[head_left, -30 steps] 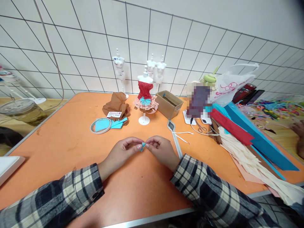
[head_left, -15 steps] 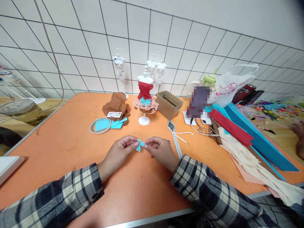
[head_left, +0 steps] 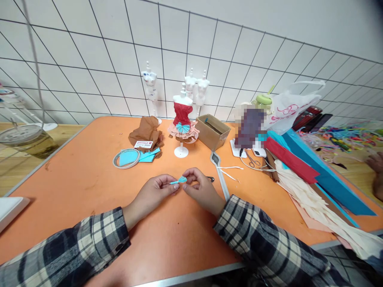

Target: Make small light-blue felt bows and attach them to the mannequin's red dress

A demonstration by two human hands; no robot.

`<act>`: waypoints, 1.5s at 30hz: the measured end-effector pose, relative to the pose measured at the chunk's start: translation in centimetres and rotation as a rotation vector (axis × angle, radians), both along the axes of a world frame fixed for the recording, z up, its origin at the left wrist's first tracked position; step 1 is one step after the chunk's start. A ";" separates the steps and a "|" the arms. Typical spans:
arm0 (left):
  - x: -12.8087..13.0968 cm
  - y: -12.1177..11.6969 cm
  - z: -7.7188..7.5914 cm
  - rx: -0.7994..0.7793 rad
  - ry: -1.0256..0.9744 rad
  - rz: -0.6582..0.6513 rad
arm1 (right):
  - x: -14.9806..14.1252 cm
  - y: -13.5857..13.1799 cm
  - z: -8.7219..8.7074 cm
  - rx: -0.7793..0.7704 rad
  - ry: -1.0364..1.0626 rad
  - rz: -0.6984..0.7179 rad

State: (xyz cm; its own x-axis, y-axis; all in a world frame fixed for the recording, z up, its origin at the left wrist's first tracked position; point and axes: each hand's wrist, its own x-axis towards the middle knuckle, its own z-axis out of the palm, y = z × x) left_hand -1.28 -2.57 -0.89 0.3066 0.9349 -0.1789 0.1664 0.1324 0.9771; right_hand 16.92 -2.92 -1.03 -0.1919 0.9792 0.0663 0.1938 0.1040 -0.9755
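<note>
A small light-blue pleated paper bow [head_left: 181, 180] is pinched between the thumb and fingers of my left hand [head_left: 157, 188]. Its fanned end points to the right. My right hand [head_left: 201, 189] is close against that end, thumb and forefinger parted around it; whether they touch it is hard to tell. Behind my hands stands a small white dress form [head_left: 181, 100] wearing a red top [head_left: 182, 114] and a ruffled pink skirt [head_left: 194, 132]. Another light-blue bow [head_left: 183, 128] sits at its waist.
Brown crepe paper [head_left: 145, 131], blue paper [head_left: 149, 155] and a tape roll [head_left: 115, 162] lie left. A cardboard box [head_left: 213, 137], grey zipper-like strip [head_left: 221, 177], scissors [head_left: 254, 161] and coloured paper [head_left: 293, 159] are right. More white dress forms [head_left: 149, 85] stand behind. Another person's hand [head_left: 375, 163] shows far right.
The blue bow has turned so its fanned end points right. My right thumb and forefinger have loosened from their pinch and spread apart; my left hand keeps hold.
</note>
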 end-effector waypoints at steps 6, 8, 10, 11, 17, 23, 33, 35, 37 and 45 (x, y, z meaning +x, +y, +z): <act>0.4 -0.3 -0.1 0.053 0.078 -0.039 | 0.3 -0.2 0.4 0.406 -0.329 0.041; 0.4 -0.4 0.0 0.062 0.070 -0.021 | 0.3 -0.1 0.3 0.371 -0.340 0.007; 0.4 -0.4 0.2 0.073 0.072 -0.001 | 0.3 0.1 0.1 0.325 -0.326 -0.015; 0.4 -0.4 0.3 0.078 0.080 0.005 | 0.3 0.1 0.0 0.309 -0.318 -0.017; 0.4 -0.4 0.4 0.089 0.092 -0.016 | 0.3 0.0 0.2 0.391 -0.329 0.034; 0.4 -0.4 0.1 0.117 0.151 -0.021 | 0.2 0.0 0.3 0.280 -0.272 0.053; 0.1 -0.4 0.0 0.139 0.146 -0.040 | 0.0 0.4 -0.3 -0.054 0.101 0.065; 0.2 -0.4 0.0 0.145 0.157 -0.041 | 0.0 0.4 -0.4 -0.055 0.094 0.073; 0.2 -0.4 0.1 0.150 0.168 -0.035 | 0.1 0.5 -0.4 -0.069 0.126 0.062; 0.4 -0.5 1.1 0.133 0.150 -0.015 | 0.3 0.5 0.0 -0.209 0.270 0.110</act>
